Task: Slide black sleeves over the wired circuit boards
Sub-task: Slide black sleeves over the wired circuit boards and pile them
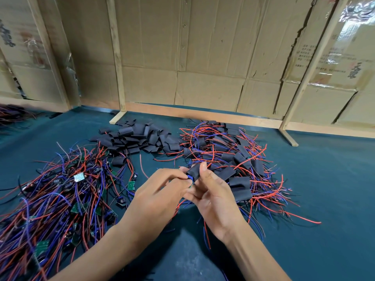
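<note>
Work surface is a dark teal table mat (324, 179), matte and slightly scuffed, backed by creased cardboard panels (203, 57) in pale wooden framing. Three stocks lie on it: at left, a tangled heap of bare boards (60, 195), small green rectangles trailing thin red, blue and black leads; at centre rear, a pile of loose sleeves (138, 138), flat, soft, matte black tube offcuts; at right, the finished pile (233, 159), sleeved and equally tangled. The piece in hand sits between the two hands, above the near centre of the mat. The right hand (211, 195) pinches a black sleeve (193, 171) between thumb and fingers; the left hand (160, 191) pinches the circuit board (190, 181), of which only a blue part and a green edge show at the sleeve mouth. Risks, as judged: the flattened sleeve may not open, so board corners or components catch on its lip; leads may fold back inside; hanging wires (206, 230) may snag the neighbouring piles and drag units off.
</note>
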`<state>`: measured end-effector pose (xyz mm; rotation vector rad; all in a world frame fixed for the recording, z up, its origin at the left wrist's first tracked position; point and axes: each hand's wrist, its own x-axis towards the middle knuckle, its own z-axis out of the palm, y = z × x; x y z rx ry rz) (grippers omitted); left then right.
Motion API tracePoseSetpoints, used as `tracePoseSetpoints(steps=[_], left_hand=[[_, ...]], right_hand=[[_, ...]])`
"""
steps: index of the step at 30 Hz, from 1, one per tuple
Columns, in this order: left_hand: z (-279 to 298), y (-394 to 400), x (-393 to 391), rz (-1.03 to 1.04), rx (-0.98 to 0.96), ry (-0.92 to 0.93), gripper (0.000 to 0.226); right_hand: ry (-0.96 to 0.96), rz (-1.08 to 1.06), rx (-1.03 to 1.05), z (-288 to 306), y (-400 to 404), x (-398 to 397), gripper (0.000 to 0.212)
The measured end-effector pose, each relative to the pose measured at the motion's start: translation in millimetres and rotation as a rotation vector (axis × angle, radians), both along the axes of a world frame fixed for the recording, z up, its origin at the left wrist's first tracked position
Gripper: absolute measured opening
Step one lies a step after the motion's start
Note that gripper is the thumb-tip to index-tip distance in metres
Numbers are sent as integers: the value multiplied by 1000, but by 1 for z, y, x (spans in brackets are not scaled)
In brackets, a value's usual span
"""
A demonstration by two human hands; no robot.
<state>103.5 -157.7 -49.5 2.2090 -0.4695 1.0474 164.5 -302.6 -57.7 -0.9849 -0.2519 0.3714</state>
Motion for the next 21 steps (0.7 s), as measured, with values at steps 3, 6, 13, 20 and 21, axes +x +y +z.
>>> tracePoseSetpoints(steps=[3,6,13,20,21], left_hand=[[2,1,3,22,-24,-15,8],[2,3,7,49,32,-55,21],[2,11,5,-19,134,-63,43],[-1,6,4,-36,78,-67,28],[-2,6,4,-37,76,-64,29]], right_hand=[[-34,17,-36,-1,5,-3,28],[-26,17,-7,-2,7,-5,24],[25,-17,33,-4,11,-4,28],[87,-48,54,-5,11,-4,39],[94,-52,60,-4,12,-4,39]])
